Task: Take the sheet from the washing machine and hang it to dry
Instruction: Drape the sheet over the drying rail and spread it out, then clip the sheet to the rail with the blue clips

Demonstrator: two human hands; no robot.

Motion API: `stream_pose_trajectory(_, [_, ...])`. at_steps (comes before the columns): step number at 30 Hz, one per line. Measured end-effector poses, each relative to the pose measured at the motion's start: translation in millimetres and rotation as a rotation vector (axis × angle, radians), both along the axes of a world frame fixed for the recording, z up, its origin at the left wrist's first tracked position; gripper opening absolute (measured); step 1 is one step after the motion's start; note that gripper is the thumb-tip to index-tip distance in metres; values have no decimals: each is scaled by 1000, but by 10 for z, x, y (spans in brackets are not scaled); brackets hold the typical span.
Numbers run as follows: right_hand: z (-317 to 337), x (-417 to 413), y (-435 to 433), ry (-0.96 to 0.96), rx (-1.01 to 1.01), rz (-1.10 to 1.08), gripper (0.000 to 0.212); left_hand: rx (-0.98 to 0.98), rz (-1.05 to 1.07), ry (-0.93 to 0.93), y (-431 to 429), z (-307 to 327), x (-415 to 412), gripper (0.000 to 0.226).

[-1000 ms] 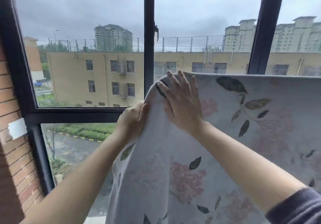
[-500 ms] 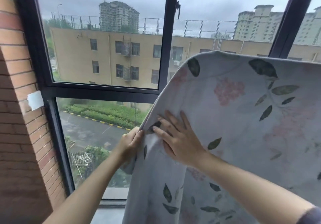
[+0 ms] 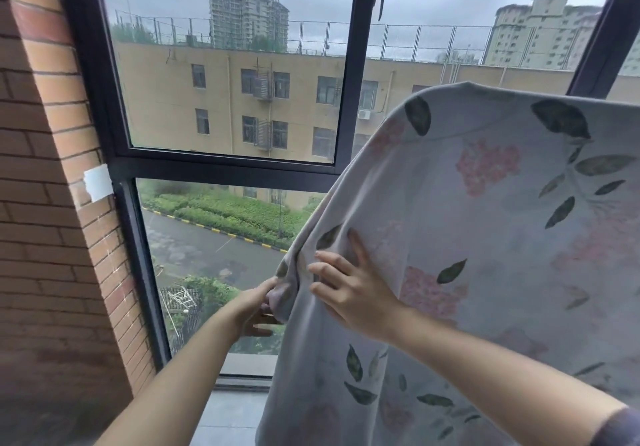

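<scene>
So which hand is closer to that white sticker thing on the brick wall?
The left hand. It pinches the sheet's left edge, below and right of the white patch on the brick wall. The right hand lies flat on the sheet, further right.

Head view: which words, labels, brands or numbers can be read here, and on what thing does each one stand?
None can be read.
Sheet: only a leaf and flower print, no text.
White tag on the brick wall: blank.
Buildings outside: no sign is legible.
</scene>
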State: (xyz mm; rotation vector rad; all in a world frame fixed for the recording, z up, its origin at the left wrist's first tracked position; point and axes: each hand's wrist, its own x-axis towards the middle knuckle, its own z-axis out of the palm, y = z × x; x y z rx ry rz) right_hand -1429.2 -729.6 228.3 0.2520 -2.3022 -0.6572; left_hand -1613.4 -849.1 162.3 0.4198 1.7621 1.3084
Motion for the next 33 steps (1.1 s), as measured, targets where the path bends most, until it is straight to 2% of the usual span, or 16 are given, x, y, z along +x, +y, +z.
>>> stream_pose_trajectory(2, [-10, 12, -24, -20, -15, -11, 7, 188, 85, -55, -27, 24, 32, 20])
stream_pose_trajectory(5, [2, 27, -84, -43, -68, -32, 9, 530, 200, -116, -87, 255, 31, 20])
stream_pose_trajectory(8, [16, 7, -180, -19, -179, -127, 22, 793, 125, -118, -238, 720, 91, 17])
stream_pose_trajectory(10, [47, -18, -300, -19, -324, -230, 33, 907, 21, -65, -336, 1050, 194, 17])
stream_pose_trajectory(14, [280, -114, -587, 44, -753, -332, 58, 947, -221, 168, -437, 1513, 374, 21])
stream_pose_trajectory(15, [350, -133, -637, 46, -818, -336, 59, 929, -253, 224, -437, 1574, 395, 20])
stream_pose_trajectory(16, [413, -147, -681, 46, -870, -321, 51, 905, -266, 288, -430, 1626, 410, 20])
stream_pose_trajectory(18, [483, -147, -678, 73, -958, -228, 15, 867, -236, 406, -384, 1701, 410, 24])
stream_pose_trajectory(19, [513, -122, -654, 99, -1033, -167, 8, 861, -207, 467, -367, 1738, 404, 30])
stream_pose_trajectory(23, [689, 57, -480, 226, -1358, -16, 16, 841, -201, 820, -330, 1735, 323, 52])
stream_pose_trajectory(26, [883, 225, -337, 207, -1317, -51, 13, 787, -244, 1101, -255, 1622, 236, 45])
stream_pose_trajectory(28, [1010, 366, -245, 93, -1181, -164, 22, 726, -255, 1256, -156, 1522, 195, 31])
stream_pose_trajectory(30, [1082, 467, -153, -39, -960, -365, 32, 603, -231, 1432, -93, 1447, 190, 27])
stream_pose_trajectory(31, [1109, 515, -105, -74, -863, -456, 28, 566, -221, 1501, -55, 1422, 206, 25])
stream_pose_trajectory(33, [1158, 566, -14, -77, -797, -488, 11, 554, -208, 1564, -15, 1423, 260, 22])
